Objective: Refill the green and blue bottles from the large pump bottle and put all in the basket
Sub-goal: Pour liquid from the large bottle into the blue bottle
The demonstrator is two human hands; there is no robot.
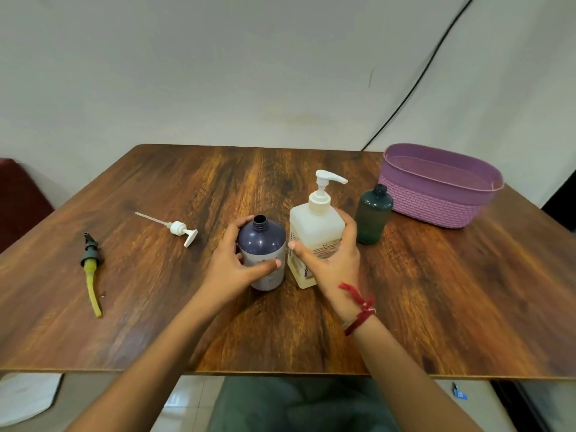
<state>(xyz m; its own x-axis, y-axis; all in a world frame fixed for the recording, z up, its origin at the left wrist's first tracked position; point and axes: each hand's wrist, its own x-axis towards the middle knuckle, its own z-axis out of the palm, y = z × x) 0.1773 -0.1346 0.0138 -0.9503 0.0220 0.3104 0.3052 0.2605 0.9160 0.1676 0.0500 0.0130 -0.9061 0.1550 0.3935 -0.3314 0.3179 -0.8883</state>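
Observation:
The blue bottle [262, 244] stands uncapped at the table's middle, and my left hand [232, 261] grips its body. Right beside it stands the large pump bottle [314, 232], pale with a white pump head, held around its lower body by my right hand [330, 260]. The green bottle [373, 215] stands uncapped just right of the pump bottle, untouched. The purple woven basket [436, 201] sits at the back right with nothing visible inside.
A white pump cap with its tube [176, 229] lies left of the blue bottle. A black pump cap with a yellowish tube [91, 269] lies further left. The wooden table [467, 307] ends at the near edge; a black cable runs down the wall behind the basket.

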